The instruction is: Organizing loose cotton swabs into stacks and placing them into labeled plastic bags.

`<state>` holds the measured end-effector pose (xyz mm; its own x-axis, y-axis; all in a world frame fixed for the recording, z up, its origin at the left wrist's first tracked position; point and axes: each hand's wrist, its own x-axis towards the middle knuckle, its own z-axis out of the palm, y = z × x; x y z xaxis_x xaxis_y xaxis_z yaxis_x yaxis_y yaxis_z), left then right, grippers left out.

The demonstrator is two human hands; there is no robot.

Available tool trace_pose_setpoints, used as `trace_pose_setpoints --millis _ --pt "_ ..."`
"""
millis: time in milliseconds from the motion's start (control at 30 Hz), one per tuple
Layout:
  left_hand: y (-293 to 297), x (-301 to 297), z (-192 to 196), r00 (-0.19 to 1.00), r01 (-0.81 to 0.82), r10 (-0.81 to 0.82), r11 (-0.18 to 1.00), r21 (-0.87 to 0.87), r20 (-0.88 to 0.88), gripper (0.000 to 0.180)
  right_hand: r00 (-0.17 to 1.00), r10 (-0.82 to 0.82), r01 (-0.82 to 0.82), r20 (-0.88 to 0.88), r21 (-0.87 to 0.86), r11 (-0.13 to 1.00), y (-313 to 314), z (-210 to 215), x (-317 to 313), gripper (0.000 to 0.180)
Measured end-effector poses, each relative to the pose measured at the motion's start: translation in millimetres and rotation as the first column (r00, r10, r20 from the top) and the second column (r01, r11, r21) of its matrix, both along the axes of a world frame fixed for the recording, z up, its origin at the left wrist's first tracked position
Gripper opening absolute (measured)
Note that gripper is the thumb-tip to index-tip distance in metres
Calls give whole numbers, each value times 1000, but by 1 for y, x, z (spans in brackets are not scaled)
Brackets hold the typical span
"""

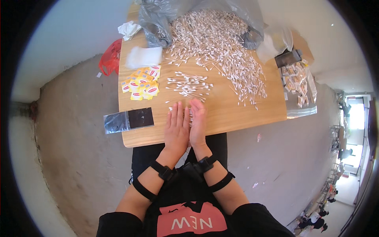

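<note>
My left hand lies palm down near the table's front edge, its fingers stretched out over some cotton swabs. Beside it, my right hand stands on its edge with the fingers extended and slightly bent. A few cotton swabs show in the gap between the two hands; how many lie beneath the palms is hidden. Just beyond my fingertips is a small loose batch of cotton swabs. Behind that, a large heap of cotton swabs spills out of a grey plastic bag.
Yellow-and-white packets lie on the left of the wooden table, near clear bags and a black card in a plastic sleeve. A red bag hangs at the left edge. Small packs sit at right beside a black box.
</note>
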<state>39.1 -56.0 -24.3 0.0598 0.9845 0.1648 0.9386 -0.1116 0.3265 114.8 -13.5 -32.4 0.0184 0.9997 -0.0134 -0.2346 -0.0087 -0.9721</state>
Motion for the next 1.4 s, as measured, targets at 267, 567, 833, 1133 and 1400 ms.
trace_pose_setpoints --millis 267,567,833,1133,1400 --pt "-2 -5 30 1000 8 -6 970 -244 10 104 760 -23 53 649 -27 998 23 21 35 40" --pt "3 2 28 988 -10 29 992 -129 149 121 590 -21 -143 807 130 981 52 7 49 14" --pt "14 4 26 996 91 -87 984 -156 37 117 713 108 -227 693 81 971 50 32 48 14" --pt "11 12 -16 980 80 -62 992 -92 187 45 307 37 -612 951 168 773 62 42 -23 11" --pt "10 3 19 996 85 -90 983 -160 -22 76 700 178 -378 691 148 914 87 45 4 7"
